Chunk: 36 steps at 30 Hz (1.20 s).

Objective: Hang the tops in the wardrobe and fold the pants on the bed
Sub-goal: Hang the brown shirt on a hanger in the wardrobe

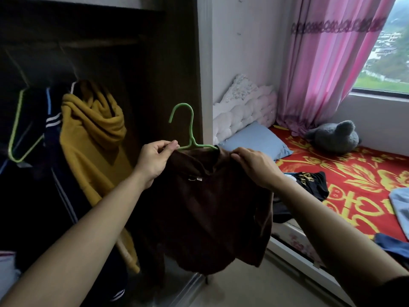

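Hanging step in hand: left hand (pixel 155 159) and right hand (pixel 254 166) each pinch a shoulder of the brown top (pixel 205 209), held on the green hanger (pixel 184 129) before the wardrobe (pixel 124 69); next, hook onto its rail.

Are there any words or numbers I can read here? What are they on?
Black shirt on the bed: yellow letters, too creased and blurred to read.
Brown top: small tag near its collar, too small to read.
Nothing here can be quoted for sure.
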Available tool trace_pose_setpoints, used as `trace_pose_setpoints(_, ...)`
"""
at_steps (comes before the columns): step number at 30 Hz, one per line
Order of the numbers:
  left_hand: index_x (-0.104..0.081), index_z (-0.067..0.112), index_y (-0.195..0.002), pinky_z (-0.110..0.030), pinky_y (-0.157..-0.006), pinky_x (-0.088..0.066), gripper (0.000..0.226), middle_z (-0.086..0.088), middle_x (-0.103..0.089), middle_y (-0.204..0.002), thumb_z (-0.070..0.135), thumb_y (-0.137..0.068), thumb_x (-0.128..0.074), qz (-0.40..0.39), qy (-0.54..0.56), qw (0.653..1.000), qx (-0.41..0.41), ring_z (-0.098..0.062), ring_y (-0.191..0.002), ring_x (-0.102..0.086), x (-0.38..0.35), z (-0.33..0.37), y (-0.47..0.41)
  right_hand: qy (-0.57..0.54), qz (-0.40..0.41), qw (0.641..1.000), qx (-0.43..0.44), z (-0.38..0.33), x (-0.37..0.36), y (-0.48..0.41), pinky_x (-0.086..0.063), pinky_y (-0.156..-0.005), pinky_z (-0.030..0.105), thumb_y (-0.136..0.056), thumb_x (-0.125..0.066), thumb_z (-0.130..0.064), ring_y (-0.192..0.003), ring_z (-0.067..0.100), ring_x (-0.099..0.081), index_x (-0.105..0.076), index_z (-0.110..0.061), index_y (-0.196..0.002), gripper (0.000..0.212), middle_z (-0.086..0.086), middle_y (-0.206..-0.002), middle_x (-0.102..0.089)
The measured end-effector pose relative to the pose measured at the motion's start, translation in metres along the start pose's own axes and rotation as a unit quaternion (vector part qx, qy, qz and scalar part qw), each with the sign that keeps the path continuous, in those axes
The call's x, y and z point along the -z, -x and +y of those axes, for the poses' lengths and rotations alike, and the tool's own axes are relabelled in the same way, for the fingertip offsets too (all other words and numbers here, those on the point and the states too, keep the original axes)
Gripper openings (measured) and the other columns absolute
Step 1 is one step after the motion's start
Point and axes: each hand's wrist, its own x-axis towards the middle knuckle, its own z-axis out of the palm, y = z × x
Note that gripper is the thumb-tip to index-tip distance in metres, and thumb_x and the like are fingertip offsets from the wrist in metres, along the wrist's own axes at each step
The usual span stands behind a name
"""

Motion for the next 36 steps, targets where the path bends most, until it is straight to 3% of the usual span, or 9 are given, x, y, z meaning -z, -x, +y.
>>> trace_pose_setpoints(4, -0.074, 0.03, -0.085, -0.008, -0.071, -0.047, 0.021, 0.017, -0.073, -0.083, 0.039, -0.096, -0.058, 0.059, -0.063, 0.995, -0.057, 0.004, -0.085, -0.066, 0.045, -0.004, -0.022, 0.021, 0.061, 0.998, -0.006, -0.021, 0.005, -0.034, -0.042, -0.066, 0.036, -0.104, -0.034, -0.048, -0.087, 0.03, -0.065, -0.057, -0.022, -0.107, 0.034, 0.004, -0.099, -0.07)
trace_pose_setpoints(7, -0.071, 0.034, -0.096, -0.011, -0.074, -0.045, 0.022, 0.023, -0.068, -0.088, 0.052, -0.091, -0.059, 0.027, -0.146, 0.986, -0.078, 0.009, -0.087, -0.062, 0.077, -0.007, -0.033, 0.043, 0.093, 0.995, -0.014, -0.041, 0.015, -0.059, -0.04, -0.066, 0.037, -0.104, -0.032, -0.05, -0.088, 0.03, -0.065, -0.058, -0.025, -0.108, 0.037, 0.003, -0.102, -0.07)
trace_pose_setpoints(9, -0.069, 0.032, -0.103, -0.011, -0.079, -0.045, 0.014, 0.021, -0.067, -0.097, 0.036, -0.089, -0.068, 0.009, -0.156, 0.983, -0.092, 0.006, -0.093, -0.061, 0.095, -0.01, -0.045, 0.07, 0.099, 0.992, -0.017, -0.052, 0.022, -0.075, -0.031, -0.064, 0.035, -0.103, -0.032, -0.052, -0.089, 0.03, -0.066, -0.059, -0.027, -0.107, 0.036, 0.002, -0.102, -0.071)
trace_pose_setpoints(12, -0.07, 0.027, -0.106, -0.013, -0.082, -0.044, 0.02, 0.013, -0.067, -0.099, 0.013, -0.093, -0.063, 0.003, -0.185, 0.977, -0.109, 0.002, -0.093, -0.06, 0.111, -0.013, -0.063, 0.111, 0.087, 0.99, -0.014, -0.069, 0.03, -0.093, -0.024, -0.06, 0.034, -0.103, -0.033, -0.052, -0.086, 0.032, -0.066, -0.06, -0.027, -0.107, 0.038, 0.003, -0.097, -0.072)
trace_pose_setpoints(20, -0.059, 0.02, -0.129, -0.027, -0.095, -0.045, 0.033, 0.0, -0.062, -0.125, 0.019, -0.096, -0.058, -0.059, -0.293, 0.949, -0.097, -0.018, -0.117, -0.057, 0.107, -0.008, -0.113, 0.239, 0.131, 0.96, -0.062, -0.105, 0.039, -0.12, -0.031, -0.059, 0.035, -0.104, -0.031, -0.05, -0.073, 0.032, -0.063, -0.06, -0.019, -0.105, 0.042, 0.005, -0.091, -0.069)
trace_pose_setpoints(22, -0.053, 0.024, -0.135, -0.028, -0.096, -0.044, 0.039, 0.0, -0.054, -0.136, 0.027, -0.096, -0.058, -0.076, -0.345, 0.931, -0.088, -0.019, -0.123, -0.053, 0.111, -0.004, -0.127, 0.262, 0.141, 0.951, -0.084, -0.114, 0.038, -0.133, -0.03, -0.058, 0.035, -0.105, -0.032, -0.045, -0.07, 0.031, -0.06, -0.058, -0.015, -0.104, 0.04, 0.006, -0.092, -0.068)
trace_pose_setpoints(25, -0.048, 0.026, -0.138, -0.036, -0.107, -0.038, 0.043, -0.003, -0.043, -0.145, 0.032, -0.096, -0.056, -0.03, -0.448, 0.884, -0.131, -0.023, -0.133, -0.042, 0.129, 0.009, -0.15, 0.266, 0.161, 0.945, -0.099, -0.13, 0.033, -0.159, -0.026, -0.056, 0.035, -0.106, -0.034, -0.036, -0.064, 0.029, -0.053, -0.053, -0.012, -0.096, 0.033, 0.009, -0.09, -0.067)
trace_pose_setpoints(30, -0.03, 0.02, -0.149, -0.054, -0.116, -0.023, 0.063, -0.013, -0.018, -0.158, 0.034, -0.094, -0.057, 0.065, -0.552, 0.82, -0.137, -0.033, -0.146, -0.014, 0.171, 0.049, -0.185, 0.218, 0.18, 0.955, -0.094, -0.154, 0.009, -0.219, -0.03, -0.059, 0.037, -0.105, -0.04, -0.022, -0.084, 0.038, -0.066, -0.052, -0.012, -0.096, 0.018, 0.012, -0.095, -0.067)
trace_pose_setpoints(36, -0.018, 0.015, -0.153, -0.059, -0.115, -0.017, 0.075, -0.023, -0.023, -0.155, 0.04, -0.092, -0.054, 0.171, -0.64, 0.742, -0.101, -0.042, -0.142, -0.021, 0.198, 0.062, -0.219, 0.13, 0.175, 0.974, -0.065, -0.174, -0.017, -0.299, -0.033, -0.061, 0.037, -0.104, -0.042, -0.015, -0.09, 0.036, -0.066, -0.053, -0.008, -0.108, 0.014, 0.013, -0.1, -0.066)
